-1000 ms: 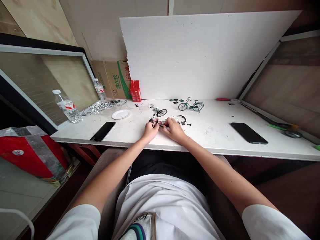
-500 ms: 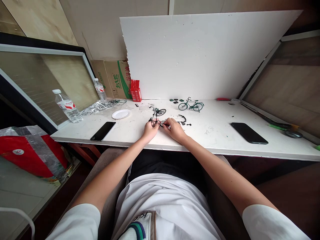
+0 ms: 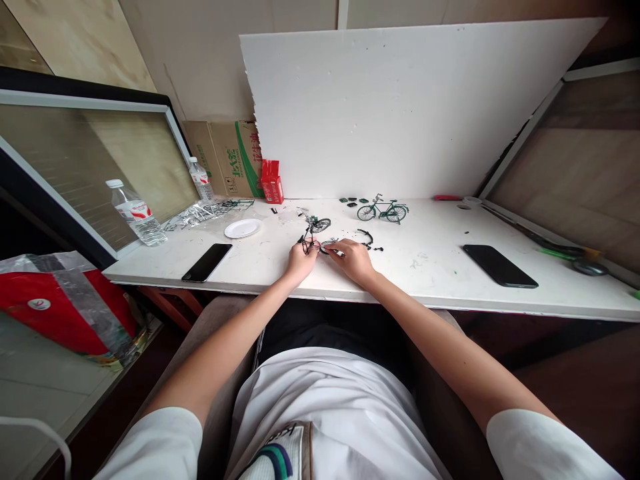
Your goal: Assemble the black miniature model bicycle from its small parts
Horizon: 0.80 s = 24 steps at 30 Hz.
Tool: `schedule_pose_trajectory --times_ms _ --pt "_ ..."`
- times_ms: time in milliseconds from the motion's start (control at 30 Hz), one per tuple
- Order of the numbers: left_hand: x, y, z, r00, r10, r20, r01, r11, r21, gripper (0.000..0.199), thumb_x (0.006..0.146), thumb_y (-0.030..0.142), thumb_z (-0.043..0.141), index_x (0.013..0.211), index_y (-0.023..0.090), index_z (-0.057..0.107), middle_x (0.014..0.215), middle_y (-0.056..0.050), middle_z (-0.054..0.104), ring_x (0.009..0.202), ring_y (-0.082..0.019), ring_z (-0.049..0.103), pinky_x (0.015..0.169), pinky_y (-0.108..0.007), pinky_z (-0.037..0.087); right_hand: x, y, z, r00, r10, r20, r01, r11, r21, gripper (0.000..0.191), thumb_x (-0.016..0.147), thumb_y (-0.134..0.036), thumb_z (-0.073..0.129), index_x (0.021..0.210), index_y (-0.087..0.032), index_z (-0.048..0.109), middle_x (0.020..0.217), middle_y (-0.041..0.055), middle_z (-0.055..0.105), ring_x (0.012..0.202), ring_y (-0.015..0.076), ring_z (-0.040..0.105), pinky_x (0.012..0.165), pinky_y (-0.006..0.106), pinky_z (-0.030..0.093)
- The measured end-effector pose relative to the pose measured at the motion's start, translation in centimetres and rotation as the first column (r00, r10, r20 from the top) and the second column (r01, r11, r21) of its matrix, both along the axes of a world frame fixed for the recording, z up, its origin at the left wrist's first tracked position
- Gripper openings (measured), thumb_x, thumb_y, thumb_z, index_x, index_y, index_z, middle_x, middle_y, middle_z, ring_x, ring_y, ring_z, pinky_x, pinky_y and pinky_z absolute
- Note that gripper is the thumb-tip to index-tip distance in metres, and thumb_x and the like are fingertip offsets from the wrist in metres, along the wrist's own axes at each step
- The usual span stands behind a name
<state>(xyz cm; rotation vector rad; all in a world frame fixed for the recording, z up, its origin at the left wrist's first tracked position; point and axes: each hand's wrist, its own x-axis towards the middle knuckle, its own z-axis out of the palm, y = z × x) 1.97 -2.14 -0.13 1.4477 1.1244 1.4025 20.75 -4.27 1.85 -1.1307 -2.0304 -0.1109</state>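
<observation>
L hand (image 3: 301, 261), ctr of frame, has its fingers closed round the black frame end of a part-built model bike (image 3: 313, 222); the bike's spoked wheel (image 3: 321, 226) and handlebar end stick up past the fingertips, tilted, toward upper ctr. R hand (image 3: 356, 261), just right of ctr, is palm-down w/ thumb & fingertips drawn narrow at a small dark curved pc (image 3: 323, 251); can't tell if they actually grip it. Hands are close together, nr the front edge of the white table (image 3: 425, 280).

Just beyond R hand: loose black curved part (image 3: 369, 235) plus some small black bits. Farther back, right of ctr, a green model bike (image 3: 383, 212) stands upright on both wheels, w/ small dark green pcs (image 3: 351, 201) to its left.

Left of ctr: round white lid or plate (image 3: 243, 228), then clear plastic wrap (image 3: 193, 215) and a water bottle (image 3: 137, 213) at far left. Dark phone (image 3: 207, 263) lies left, another black phone (image 3: 500, 266) lies right. Red box (image 3: 272, 182) is upper ctr-left, in front of a cardboard carton (image 3: 225, 159); big white board (image 3: 420, 107) leans behind the table.
</observation>
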Motion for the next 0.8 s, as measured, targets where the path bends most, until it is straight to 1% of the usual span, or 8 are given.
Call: schedule_pose_trajectory --times_ms 100,233,367,567,800 --pt "0.05 0.06 -0.04 1.0 0.003 0.006 -0.003 1.0 -0.002 0.034 0.092 0.031 0.074 0.122 0.014 0.073 0.117 -0.017 0.079 0.109 -0.028 0.076 0.106 -0.044 0.057 0.04 0.02 -0.02 1.0 0.006 0.01 -0.006 1.0 0.001 0.02 0.102 -0.026 0.066 0.11 -0.025 0.085 0.105 0.0066 0.083 0.09 0.024 0.076 0.076 0.033 0.053" --pt "0.0 0.04 -0.03 1.0 0.0 0.006 0.0 1.0 0.001 0.034 0.091 0.03 0.076 0.121 0.015 0.073 0.117 -0.016 0.08 0.113 -0.029 0.075 0.106 -0.043 0.056 0.1 -0.11 0.18 0.999 0.018 0.031 -0.017 0.999 -0.029 0.024 0.104 -0.029 0.062 0.113 -0.025 0.084 0.108 0.0079 0.082 0.095 0.0257 0.075 0.08 0.035 0.054" --pt "-0.09 -0.05 0.06 1.0 -0.015 0.004 0.015 1.0 0.004 0.035 0.089 0.029 0.077 0.122 0.016 0.074 0.115 -0.015 0.08 0.113 -0.029 0.075 0.106 -0.043 0.056 0.17 -0.14 0.29 0.998 0.006 0.055 -0.004 0.999 -0.048 0.026 0.105 -0.032 0.06 0.116 -0.025 0.083 0.109 0.009 0.082 0.094 0.0261 0.075 0.08 0.035 0.054" --pt "-0.07 -0.1 0.14 1.0 -0.019 -0.012 0.019 1.0 0.004 0.033 0.091 0.031 0.075 0.12 0.015 0.074 0.118 -0.016 0.08 0.115 -0.029 0.074 0.107 -0.043 0.056 0.11 -0.08 0.18 0.998 0.044 0.048 -0.042 0.999 -0.029 0.027 0.105 -0.027 0.059 0.117 -0.025 0.082 0.111 0.0085 0.082 0.101 0.0269 0.074 0.082 0.037 0.055" --pt "-0.05 0.0 -0.01 1.0 -0.017 -0.001 0.017 1.0 0.01 0.034 0.091 0.03 0.076 0.122 0.015 0.073 0.119 -0.017 0.079 0.117 -0.03 0.074 0.108 -0.043 0.055 -0.15 -0.47 0.44 1.0 0.023 0.012 -0.022 0.999 -0.027 0.024 0.104 -0.027 0.062 0.114 -0.024 0.083 0.111 0.0079 0.082 0.102 0.0267 0.075 0.084 0.037 0.056"
